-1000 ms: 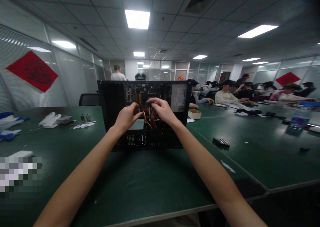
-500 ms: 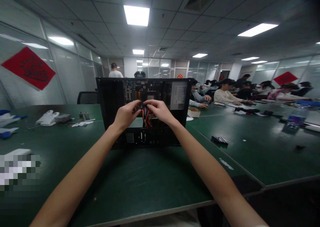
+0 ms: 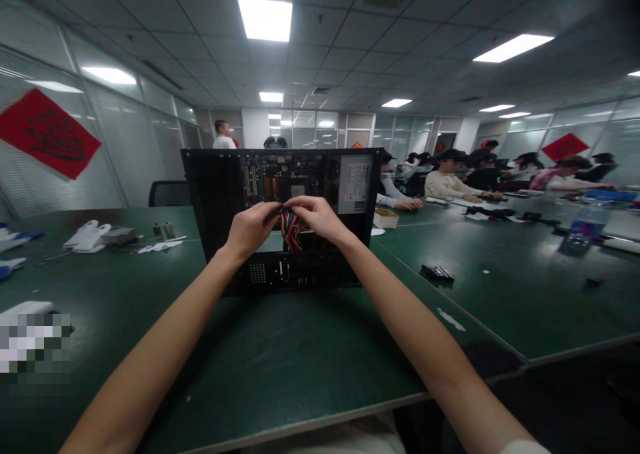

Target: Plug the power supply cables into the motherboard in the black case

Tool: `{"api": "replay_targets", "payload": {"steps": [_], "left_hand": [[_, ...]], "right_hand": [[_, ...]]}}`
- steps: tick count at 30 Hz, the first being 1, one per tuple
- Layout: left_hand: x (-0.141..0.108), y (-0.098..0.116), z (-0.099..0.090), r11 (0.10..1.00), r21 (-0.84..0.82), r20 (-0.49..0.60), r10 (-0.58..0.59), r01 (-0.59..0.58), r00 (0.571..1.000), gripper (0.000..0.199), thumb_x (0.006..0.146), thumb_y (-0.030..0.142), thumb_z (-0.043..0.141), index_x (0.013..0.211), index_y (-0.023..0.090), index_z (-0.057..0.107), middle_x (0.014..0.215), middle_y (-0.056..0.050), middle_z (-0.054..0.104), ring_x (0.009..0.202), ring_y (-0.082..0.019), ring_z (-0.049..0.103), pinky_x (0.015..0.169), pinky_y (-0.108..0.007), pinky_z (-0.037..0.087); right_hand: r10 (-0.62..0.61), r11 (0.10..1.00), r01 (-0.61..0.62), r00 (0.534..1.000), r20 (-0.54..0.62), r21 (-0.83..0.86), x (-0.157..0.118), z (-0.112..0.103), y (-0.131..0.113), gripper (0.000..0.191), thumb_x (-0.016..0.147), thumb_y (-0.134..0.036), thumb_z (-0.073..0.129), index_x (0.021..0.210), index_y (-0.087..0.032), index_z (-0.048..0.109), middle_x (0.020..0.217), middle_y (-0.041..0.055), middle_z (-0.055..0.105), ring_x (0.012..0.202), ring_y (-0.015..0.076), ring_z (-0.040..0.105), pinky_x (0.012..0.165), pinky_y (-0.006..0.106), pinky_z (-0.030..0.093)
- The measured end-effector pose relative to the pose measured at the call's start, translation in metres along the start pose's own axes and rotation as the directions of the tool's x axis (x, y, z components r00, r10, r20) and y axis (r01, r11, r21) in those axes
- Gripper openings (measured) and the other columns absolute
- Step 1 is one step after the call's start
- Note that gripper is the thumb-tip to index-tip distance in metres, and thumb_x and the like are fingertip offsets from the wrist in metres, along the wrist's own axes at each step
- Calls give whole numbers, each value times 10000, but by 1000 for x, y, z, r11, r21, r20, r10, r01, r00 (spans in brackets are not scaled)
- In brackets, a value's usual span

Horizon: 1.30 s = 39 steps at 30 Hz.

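Note:
A black computer case [image 3: 213,194] stands upright on the green table, its open side facing me. Inside it I see a motherboard [image 3: 285,167] and, at the upper right, a power supply [image 3: 353,186] with a white label. A bundle of multicoloured power cables [image 3: 291,234] hangs between my hands. My left hand [image 3: 253,226] pinches at the top of the bundle, thumb and fingers together. From the other side my right hand [image 3: 320,217] closes its fingers on the same bundle. The cable ends are hidden behind the fingertips.
On the right are a small open box [image 3: 386,219], a black part [image 3: 437,273] and a water bottle [image 3: 586,226]. A white plastic bag [image 3: 88,237] and a grey block [image 3: 119,235] lie on the left. Several people sit along the table at the far right.
My fingertips have drawn closer together on the cables. The view has shifted slightly, and a person in the background has turned.

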State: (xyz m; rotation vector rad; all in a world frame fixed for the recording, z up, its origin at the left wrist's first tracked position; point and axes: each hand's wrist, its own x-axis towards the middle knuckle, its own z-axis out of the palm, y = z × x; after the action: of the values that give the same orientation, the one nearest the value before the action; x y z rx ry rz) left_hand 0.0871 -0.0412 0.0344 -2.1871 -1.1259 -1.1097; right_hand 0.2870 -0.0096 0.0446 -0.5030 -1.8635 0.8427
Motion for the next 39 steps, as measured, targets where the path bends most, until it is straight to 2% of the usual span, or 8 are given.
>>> {"api": "replay_targets", "payload": {"steps": [8, 15, 20, 32, 39], "left_hand": [[0, 0, 0, 1000, 26, 15, 12, -12, 1000, 327, 969, 358, 492, 1190, 188, 662, 1161, -93, 708, 1029, -218, 670, 908, -320, 517], [3, -3, 4, 995, 33, -71, 101, -99, 992, 266, 941, 287, 548, 1136, 170, 686, 1085, -97, 737, 946, -224, 703, 821, -322, 553], [3, -4, 5, 993, 23, -94, 115, -113, 989, 257, 935, 274, 564, 1129, 158, 687, 1088, -101, 738, 946, -228, 708, 827, -329, 560], [2, -6, 8, 990, 30, -104, 139, -137, 985, 265, 943, 280, 558, 1135, 145, 680, 1085, -107, 738, 945, -224, 712, 834, -321, 563], [2, -14, 5, 982, 144, -69, 134, -123, 989, 249, 933, 290, 578, 1110, 154, 690, 1043, -100, 745, 897, -236, 717, 764, -321, 561]], "right_hand": [[38, 999, -39, 998, 39, 17, -1, -3, -2, 215, 870, -178, 520, 995, -174, 695, 738, -4, 649, 545, 99, 585, 481, 199, 470], [12, 999, -12, 1000, 9, 35, 1, -3, 1, 186, 858, -157, 518, 962, -153, 672, 702, -23, 622, 500, 72, 568, 446, 159, 439], [22, 998, -24, 999, 26, 63, 2, -3, 2, 174, 857, -167, 528, 964, -156, 664, 695, -28, 618, 486, 66, 561, 427, 150, 421], [46, 997, -49, 997, 54, 64, 2, -6, 5, 181, 869, -193, 551, 1001, -158, 669, 702, -28, 618, 508, 62, 565, 468, 154, 468], [81, 994, -87, 992, 96, 63, -1, -7, -1, 180, 889, -169, 530, 999, -164, 673, 726, -26, 627, 521, 58, 565, 493, 159, 498]]}}
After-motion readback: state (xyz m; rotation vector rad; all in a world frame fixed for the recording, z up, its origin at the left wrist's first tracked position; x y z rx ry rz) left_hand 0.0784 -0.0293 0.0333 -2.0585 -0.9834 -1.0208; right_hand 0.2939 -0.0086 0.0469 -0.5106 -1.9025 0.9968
